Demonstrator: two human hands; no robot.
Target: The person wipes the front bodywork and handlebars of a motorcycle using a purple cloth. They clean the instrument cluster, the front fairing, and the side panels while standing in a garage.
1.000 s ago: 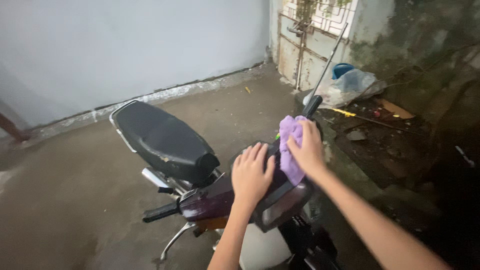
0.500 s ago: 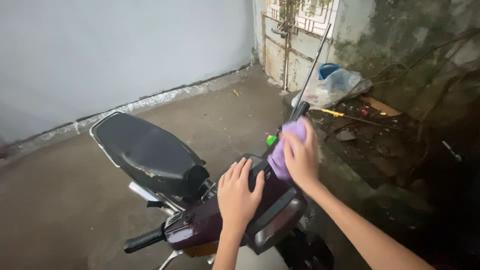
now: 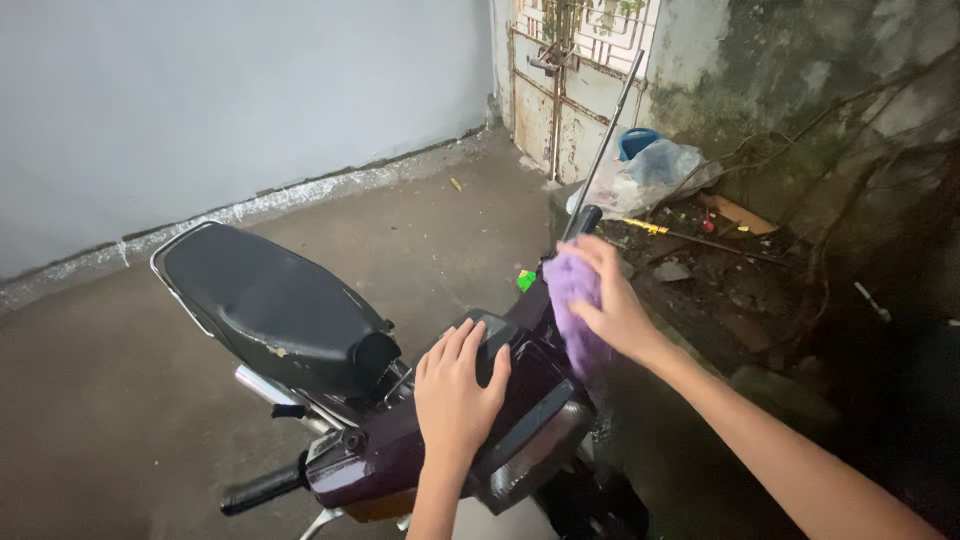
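Right hand (image 3: 612, 305) presses purple cloth (image 3: 572, 300) against motorbike handlebar cover (image 3: 520, 400)

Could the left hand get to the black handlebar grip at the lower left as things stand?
Probably yes. The left hand lies flat on the motorbike's dark purple handlebar cover, and the black grip sticks out bare just beyond it, with nothing in between. The right hand is busy with the purple cloth.

The left hand (image 3: 455, 385) lies flat, fingers spread, on the dark purple handlebar cover (image 3: 440, 450) of a motorbike. The right hand (image 3: 612, 300) presses a purple cloth (image 3: 572, 300) against the cover's far side, just under its fingers. Beyond the left fingertips lies the black seat (image 3: 270, 305).
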